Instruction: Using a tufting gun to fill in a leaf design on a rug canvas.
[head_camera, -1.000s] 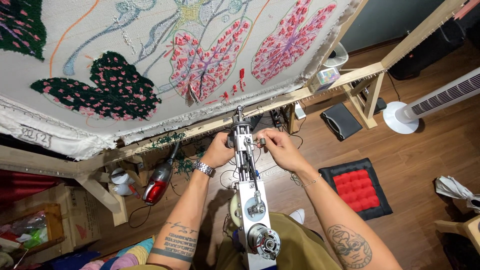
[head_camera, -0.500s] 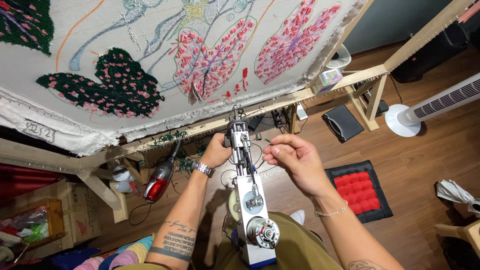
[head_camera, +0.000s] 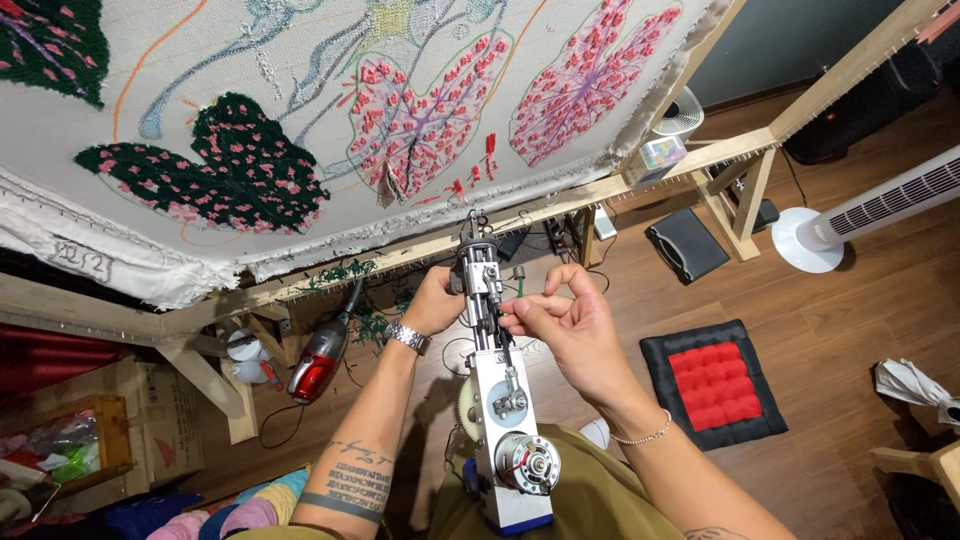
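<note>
A silver tufting gun (head_camera: 503, 400) stands upright between my knees, its needle end pointing at the stretched white cloth (head_camera: 330, 110) with tufted pink and dark green leaf shapes. My left hand (head_camera: 435, 300) wraps around the gun's upper body from the left. My right hand (head_camera: 560, 325) pinches a thin strand of green yarn (head_camera: 520, 282) beside the gun's front mechanism, fingers closed on it. The yarn end sticks up just above my fingertips.
The wooden frame (head_camera: 420, 250) holds the cloth. On the wood floor lie a red vacuum cleaner (head_camera: 320, 355), a red-and-black cushion (head_camera: 715, 385) and a black case (head_camera: 685, 245). A white tower fan (head_camera: 870, 210) stands right. Boxes and yarn (head_camera: 70, 460) sit at lower left.
My right hand drew back from the gun's head toward me and to the right, now pinching the green yarn. The view has tilted slightly; my left hand stays on the gun.
</note>
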